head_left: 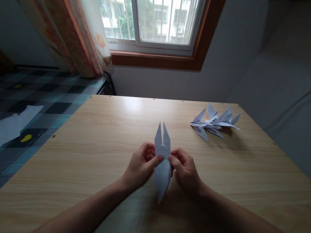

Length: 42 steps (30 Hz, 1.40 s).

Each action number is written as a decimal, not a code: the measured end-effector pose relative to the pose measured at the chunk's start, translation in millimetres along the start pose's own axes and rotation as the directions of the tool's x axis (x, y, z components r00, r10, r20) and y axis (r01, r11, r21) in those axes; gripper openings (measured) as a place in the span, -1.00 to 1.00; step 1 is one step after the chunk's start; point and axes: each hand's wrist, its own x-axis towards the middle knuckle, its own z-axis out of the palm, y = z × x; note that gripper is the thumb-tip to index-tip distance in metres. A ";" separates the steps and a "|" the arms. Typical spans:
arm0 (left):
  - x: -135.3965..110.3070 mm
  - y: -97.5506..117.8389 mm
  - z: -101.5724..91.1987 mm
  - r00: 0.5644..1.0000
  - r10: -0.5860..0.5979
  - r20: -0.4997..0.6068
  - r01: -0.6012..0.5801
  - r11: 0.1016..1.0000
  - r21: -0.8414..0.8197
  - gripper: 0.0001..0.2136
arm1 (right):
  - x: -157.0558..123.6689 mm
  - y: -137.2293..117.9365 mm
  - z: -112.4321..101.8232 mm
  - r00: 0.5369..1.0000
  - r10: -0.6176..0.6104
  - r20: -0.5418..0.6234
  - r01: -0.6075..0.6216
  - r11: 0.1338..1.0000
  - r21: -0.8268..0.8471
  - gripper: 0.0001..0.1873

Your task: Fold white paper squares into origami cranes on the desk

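Here, the left hand (140,165) and right hand (187,171), pinched nearly closed, hold the folded paper (161,177) by its sides over the table (107,133), well apart from its far edge. The paper seems light, thin and easy to crush; pinching its middle looks best.

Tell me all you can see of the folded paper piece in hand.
The folded paper piece looks like plain white paper, creased into a long, narrow shape. Two pointed tips, split by a gap, aim toward the window; the other end tapers to a point. The left grip and right grip pinch its middle from either side, over the tabletop.
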 end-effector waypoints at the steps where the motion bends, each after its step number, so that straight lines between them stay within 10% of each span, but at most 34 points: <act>1: 0.3 -0.9 0.0 0.999 0.016 -0.033 -0.015 1.000 0.009 -0.65 | 0.0 0.7 -0.1 1.000 0.000 0.004 0.000 1.000 0.006 -0.72; 20: -5.1 6.0 -1.8 0.976 0.008 0.217 -0.023 0.998 0.065 -0.67 | -0.9 5.4 -2.1 0.997 -0.003 0.082 0.006 0.999 -0.044 -0.73; 42: -7.7 1.8 -2.0 0.992 0.105 0.075 -0.105 0.994 -0.008 -0.56 | 7.3 6.0 -1.0 0.992 0.118 -0.046 -0.108 0.978 0.179 -0.54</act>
